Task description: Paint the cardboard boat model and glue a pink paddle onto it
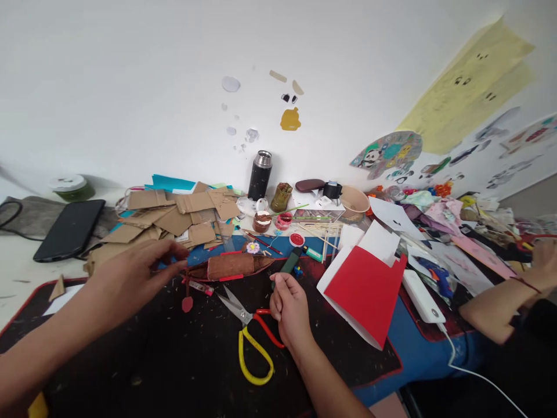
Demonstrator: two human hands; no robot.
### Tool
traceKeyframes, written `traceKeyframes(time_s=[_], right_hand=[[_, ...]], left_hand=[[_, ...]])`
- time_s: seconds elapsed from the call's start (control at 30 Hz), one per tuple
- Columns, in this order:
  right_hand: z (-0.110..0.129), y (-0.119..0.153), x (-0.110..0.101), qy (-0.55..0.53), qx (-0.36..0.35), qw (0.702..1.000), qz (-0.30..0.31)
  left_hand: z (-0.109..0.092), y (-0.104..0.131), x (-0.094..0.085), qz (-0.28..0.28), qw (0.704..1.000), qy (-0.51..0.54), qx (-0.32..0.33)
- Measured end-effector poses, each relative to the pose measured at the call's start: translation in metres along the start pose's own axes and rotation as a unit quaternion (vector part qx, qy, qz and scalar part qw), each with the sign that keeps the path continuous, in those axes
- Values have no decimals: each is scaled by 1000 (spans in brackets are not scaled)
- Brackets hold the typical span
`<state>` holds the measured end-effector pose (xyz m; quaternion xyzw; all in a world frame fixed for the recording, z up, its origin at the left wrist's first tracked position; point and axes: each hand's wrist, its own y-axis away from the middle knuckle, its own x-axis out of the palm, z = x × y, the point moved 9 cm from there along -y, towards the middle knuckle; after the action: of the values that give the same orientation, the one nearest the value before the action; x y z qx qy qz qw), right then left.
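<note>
A brown model boat with red strips along its sides lies on the black mat. My left hand is at the boat's left end, thumb and forefinger closing together there; what sits between the tips is hidden. Below those fingertips hangs a small reddish paddle. My right hand is closed in a fist, its fingertips against the lower end of a dark green bar-shaped object; whether it grips this is unclear. Scissors with one yellow and one red handle lie spread open between my hands.
Cardboard pieces are heaped behind the boat, near a phone. A black flask and paint pots stand by the wall. Red card and a white power bank lie right, beside another person's arm.
</note>
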<state>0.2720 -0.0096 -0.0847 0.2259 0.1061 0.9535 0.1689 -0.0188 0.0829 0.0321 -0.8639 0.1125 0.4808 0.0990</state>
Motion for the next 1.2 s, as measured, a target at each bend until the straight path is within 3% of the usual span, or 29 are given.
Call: traceKeyframes(time_s=[0.2,0.33,0.53,0.9,1.2], right_hand=[[-2,-1,-1,-8,2,1000,4],[-3,-1,-2,-11,2,1000,11],[-3,-1,-4,-18,7,1000,15],[-5,0,-3,-30,24,999,23],[-5,-1,-3,-34,25,999,27]], left_hand=[[-44,-3,15,11,995,-8,95],[-60,-10,31,38,990,-40,133],[-57,-16,45,38,987,-91,129],[-39,-15,52,96,979,-139,114],[-41,-19,57,109,976,-152,111]])
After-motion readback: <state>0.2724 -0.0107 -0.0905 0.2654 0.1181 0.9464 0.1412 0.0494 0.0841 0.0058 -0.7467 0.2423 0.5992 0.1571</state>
